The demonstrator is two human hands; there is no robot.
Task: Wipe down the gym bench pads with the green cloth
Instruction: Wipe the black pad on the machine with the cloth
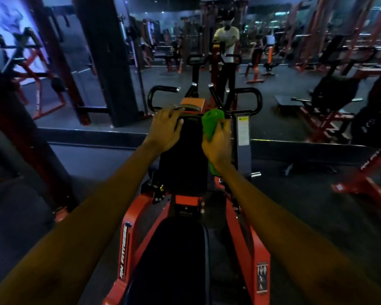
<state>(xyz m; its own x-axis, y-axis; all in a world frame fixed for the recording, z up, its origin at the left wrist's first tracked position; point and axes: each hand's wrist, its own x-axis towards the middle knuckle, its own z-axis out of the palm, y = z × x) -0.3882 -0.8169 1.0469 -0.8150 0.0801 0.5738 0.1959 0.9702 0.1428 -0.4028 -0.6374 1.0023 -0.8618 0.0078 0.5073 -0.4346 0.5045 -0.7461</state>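
Head view: left hand [165, 128] rests on the upper left corner of the upright black pad [183, 159], fingers laid out, gripping nothing. Right hand [218, 148] grips the green cloth [211, 121] against the pad's upper right edge. Black seat pad [174, 260] sits below, on the orange frame [257, 249].

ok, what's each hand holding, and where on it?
Right hand grips the cloth around its middle. Left hand holds nothing, resting on the pad at its top edge.

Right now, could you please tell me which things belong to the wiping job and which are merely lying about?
Job: green cloth in right hand; upright black pad under left hand; black seat pad.
Not needed: black curved handles; white warning label; black weight plate.
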